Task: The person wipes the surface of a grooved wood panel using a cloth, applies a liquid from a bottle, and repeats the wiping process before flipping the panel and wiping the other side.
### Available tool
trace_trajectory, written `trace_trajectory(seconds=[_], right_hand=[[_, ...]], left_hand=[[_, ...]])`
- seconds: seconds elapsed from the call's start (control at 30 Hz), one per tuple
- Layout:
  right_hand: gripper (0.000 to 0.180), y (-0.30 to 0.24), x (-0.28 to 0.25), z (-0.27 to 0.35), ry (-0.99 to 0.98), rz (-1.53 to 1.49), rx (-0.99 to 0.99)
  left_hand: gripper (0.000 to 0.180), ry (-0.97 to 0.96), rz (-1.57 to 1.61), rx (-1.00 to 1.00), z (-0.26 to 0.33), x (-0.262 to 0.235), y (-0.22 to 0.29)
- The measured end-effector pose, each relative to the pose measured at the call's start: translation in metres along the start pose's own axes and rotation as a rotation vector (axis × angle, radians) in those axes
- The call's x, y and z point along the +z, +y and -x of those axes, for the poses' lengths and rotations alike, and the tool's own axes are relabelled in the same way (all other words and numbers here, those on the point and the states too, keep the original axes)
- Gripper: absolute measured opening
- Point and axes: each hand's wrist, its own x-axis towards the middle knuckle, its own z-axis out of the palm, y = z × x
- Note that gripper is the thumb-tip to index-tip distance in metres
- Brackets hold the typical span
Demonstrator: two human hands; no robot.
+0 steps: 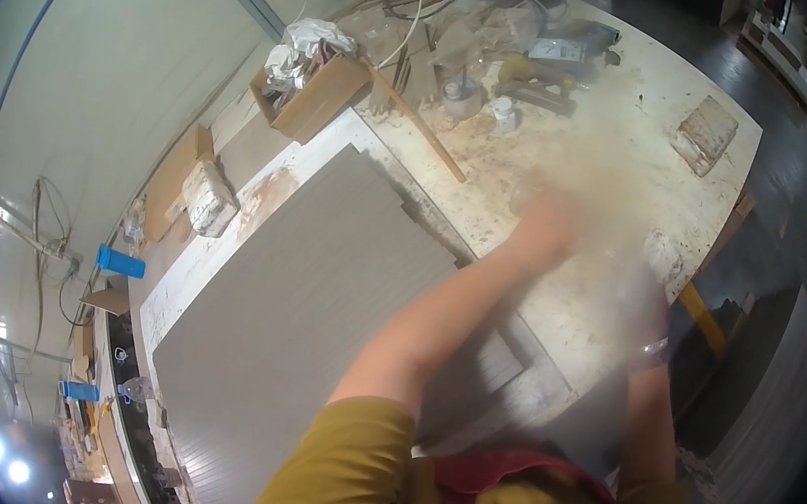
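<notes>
Left arm: extending forward and rightward from the near edge, crossing over the grey panel [286, 308], elbow slightly bent.
Left hand [550, 225]: lying over the table [650, 91], right of the panel; fingers are blurring into haze, so cannot tell how far they are opening or whether they are gripping anything.
Right arm: rising almost straight from the near edge, a shiny band [651, 351] circling the wrist.
Right hand [650, 282]: showing mostly as blur, right of the left hand and well apart from it; opening and hold cannot be told.
White lump [664, 252]: sitting beside the right hand, near the table's right edge; contact unclear.
Panel: lying flat left of both hands, left forearm passing above it.
Carton [316, 105]: standing open at the far left, holding crumpled white material and something reddish-brown.
Jar [460, 98]: standing at the far side; contents unclear.
White bottle [503, 115]: standing just right of the jar; contents not showing.
Blue cup [120, 262]: lying tilted at the left; inside not showing.
Stick [421, 126]: lying between carton and left hand.
</notes>
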Motion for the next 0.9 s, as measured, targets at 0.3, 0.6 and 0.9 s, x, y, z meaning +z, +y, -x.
trace_trajectory(seconds=[0.3,0.6,0.9], right_hand=[[0.032,-0.013,0.044,0.019,0.195,-0.204,0.120],[0.033,-0.014,0.080,0.027,0.063,-0.014,0.092],[0.032,-0.016,0.095,0.030,0.129,0.145,0.049]], left_hand=[[0.058,-0.137,-0.238,0.126,0.008,-0.054,0.027],[0.052,-0.271,-0.569,0.061,-0.004,-0.116,0.017],[0.052,-0.293,-0.577,0.092,-0.001,-0.114,0.021]])
